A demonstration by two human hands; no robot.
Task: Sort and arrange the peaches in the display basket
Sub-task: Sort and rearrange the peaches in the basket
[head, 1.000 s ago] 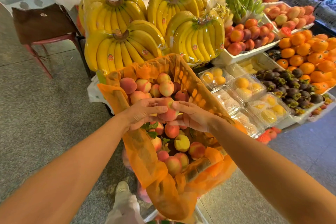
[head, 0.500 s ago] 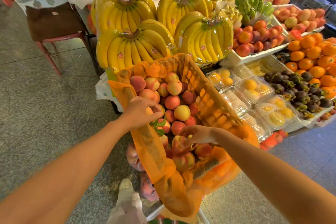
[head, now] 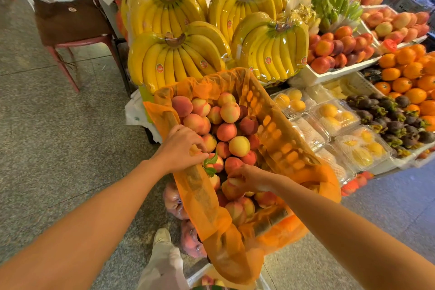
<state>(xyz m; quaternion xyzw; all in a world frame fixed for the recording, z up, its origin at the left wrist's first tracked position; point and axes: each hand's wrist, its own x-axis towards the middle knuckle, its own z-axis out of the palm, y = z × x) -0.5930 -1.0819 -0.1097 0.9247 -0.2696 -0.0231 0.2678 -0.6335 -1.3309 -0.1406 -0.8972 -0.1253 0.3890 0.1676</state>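
Fruit stall on a stone floor (head: pixel 58 148). Nearest, the right hand (head: pixel 254 179) curls round a peach (head: pixel 231 189) in the orange-lined display basket (head: pixel 277 139); the left hand (head: pixel 181 148) curls at its left rim, hold unclear. Soft fruit likely bruises: cup, don't squeeze. Bananas (head: pixel 176 59) beyond.

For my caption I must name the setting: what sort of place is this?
Probably a fruit stall or market: stickered banana bunches, a lined basket of peaches, and piled oranges.
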